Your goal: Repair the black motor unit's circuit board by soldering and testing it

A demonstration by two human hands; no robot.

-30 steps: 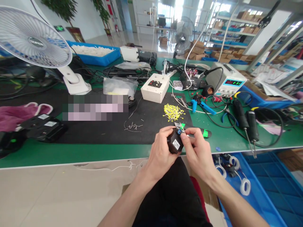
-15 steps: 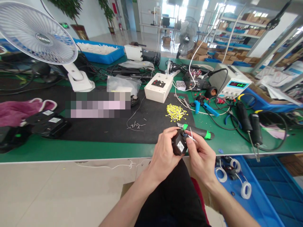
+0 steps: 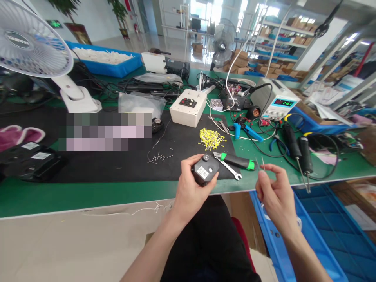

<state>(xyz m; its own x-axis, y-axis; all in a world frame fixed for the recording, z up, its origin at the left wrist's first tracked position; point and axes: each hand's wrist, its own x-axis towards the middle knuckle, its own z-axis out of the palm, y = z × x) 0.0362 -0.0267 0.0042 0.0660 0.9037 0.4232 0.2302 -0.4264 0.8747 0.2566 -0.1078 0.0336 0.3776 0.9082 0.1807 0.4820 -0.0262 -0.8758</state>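
My left hand (image 3: pixel 190 181) is closed around a small black housing (image 3: pixel 209 172) with a white label and a round knob at its top, tilted above the bench's front edge. Off to the right, my right hand (image 3: pixel 274 187) pinches what look like tweezers (image 3: pixel 263 162); two thin tips stick up, and the rest is hidden by the fingers. Between the hands lie a black and green utility knife (image 3: pixel 237 161) and an open-end wrench (image 3: pixel 230 168). Behind them is a heap of yellow-headed pins or terminals (image 3: pixel 210 139).
A cream control box (image 3: pixel 188 107), blue-handled pliers (image 3: pixel 249 131) and a power supply (image 3: pixel 274 98) stand farther back. Two soldering irons (image 3: pixel 298 150) lie at right, tips over the front edge. A desk fan (image 3: pixel 79 98) is at left. Below right are blue bins (image 3: pixel 320 211).
My right hand has moved away from the black housing to the right, with the thin tips still in its fingers. The left hand has turned the housing, and the wrench has come into sight.
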